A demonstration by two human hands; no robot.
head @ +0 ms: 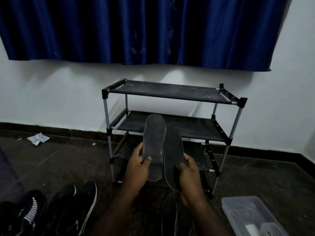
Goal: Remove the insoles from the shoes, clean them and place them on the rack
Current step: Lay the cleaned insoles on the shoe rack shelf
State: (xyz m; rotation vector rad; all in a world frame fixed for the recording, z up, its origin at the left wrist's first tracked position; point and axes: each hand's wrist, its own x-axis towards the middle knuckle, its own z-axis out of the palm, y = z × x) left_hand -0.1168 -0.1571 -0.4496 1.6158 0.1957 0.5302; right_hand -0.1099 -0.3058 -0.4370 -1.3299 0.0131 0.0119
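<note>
— Holding two insoles at once, we are asking for a slip, aren't we?

— We are. We are gripping the pale insole (154,138) and the dark insole (173,150) low, near their heel ends, so the long toe ends are standing free in front of the rack (170,91), touching no shelf. Being thin, they are likely to flop or slide out if either grip is loosening.

— And the shelves?

— The top one is looking dusty; laying the insoles there is probably going to dirty them. They are overlapping, so one may be rubbing grime onto the other.

— What are our fingers doing?

— Our left hand (137,167) is pinching the pale insole, thumb pressing its face, fingers curling behind. Our right hand (188,174) is wrapping the dark insole's edge, thumb in front, fingers narrow around it.

— And the shoes (73,208)?

— They are lying on the floor (59,164) at our left, the clear tub (238,202) sitting at our right.
</note>
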